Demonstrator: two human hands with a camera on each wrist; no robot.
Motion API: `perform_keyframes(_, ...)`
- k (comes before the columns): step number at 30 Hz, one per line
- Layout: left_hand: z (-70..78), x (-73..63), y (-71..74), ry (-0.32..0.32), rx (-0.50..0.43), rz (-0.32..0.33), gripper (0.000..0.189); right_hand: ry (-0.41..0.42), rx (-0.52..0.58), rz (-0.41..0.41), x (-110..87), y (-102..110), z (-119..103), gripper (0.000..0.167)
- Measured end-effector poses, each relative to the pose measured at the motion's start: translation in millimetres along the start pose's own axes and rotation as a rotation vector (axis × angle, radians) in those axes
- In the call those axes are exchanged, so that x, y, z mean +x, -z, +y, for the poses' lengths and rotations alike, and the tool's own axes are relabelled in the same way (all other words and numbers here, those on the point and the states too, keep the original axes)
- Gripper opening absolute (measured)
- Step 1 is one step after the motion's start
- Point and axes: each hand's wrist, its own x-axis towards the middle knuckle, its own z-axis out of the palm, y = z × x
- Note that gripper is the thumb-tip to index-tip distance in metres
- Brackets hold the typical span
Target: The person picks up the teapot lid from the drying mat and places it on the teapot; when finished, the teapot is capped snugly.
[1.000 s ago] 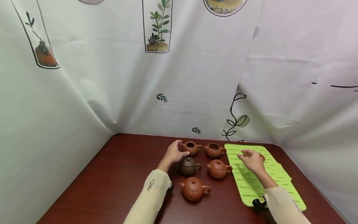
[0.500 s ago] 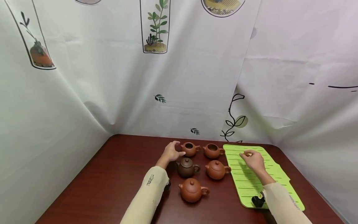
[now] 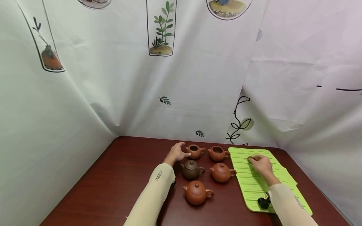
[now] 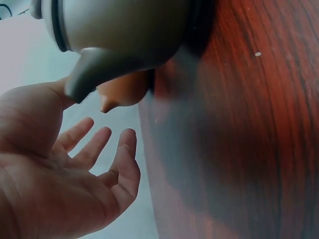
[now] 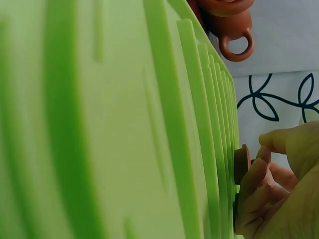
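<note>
My right hand [image 3: 262, 165] is low over the green ridged mat [image 3: 249, 194], its fingertips pinching at the knob of a reddish-brown teapot lid [image 3: 250, 159]. In the right wrist view this lid [image 5: 242, 164] lies against the ridges beside the bent fingers. My left hand [image 3: 176, 153] has its fingers spread and thumb apart at the spout side of a small lidless teapot [image 3: 195, 152]. Nearer the body stands a dark brown lidded teapot [image 3: 190, 170]; its spout overlaps the left thumb in the left wrist view.
Another lidless reddish-brown teapot [image 3: 217, 153] stands beside the mat at the back. Two lidded ones, a middle teapot [image 3: 222, 172] and a front teapot [image 3: 196, 193], stand closer. A printed white cloth [image 3: 169, 119] hangs behind the dark red table [image 3: 113, 188].
My right hand has lowered and shifted right, its fingertips coming onto the lid. A second lid, seen to its right a second ago, is now hidden. My left hand stays about where it was.
</note>
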Motion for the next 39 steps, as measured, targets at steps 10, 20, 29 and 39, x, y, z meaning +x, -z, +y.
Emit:
perform_keyframes(10,-3.4,5.3,-1.5,0.036,-0.035,-0.003,0.061,-0.024,0.007,0.021,8.2,0.7,6.0,0.049)
perform_keyframes(20,-0.7,14.3,-3.7,-0.018,-0.061,-0.012,0.053,-0.012,-0.009,0.037,14.1,-2.5,12.5,0.040)
perform_keyframes(29,1.3,20.0,-9.3,-0.051,-0.105,-0.027,0.053,-0.006,0.004,0.050,12.5,-2.4,12.8,0.043)
perform_keyframes(39,-0.7,23.4,-13.2,-0.017,-0.101,-0.010,0.046,0.020,0.032,0.060,12.3,-4.9,13.8,0.036)
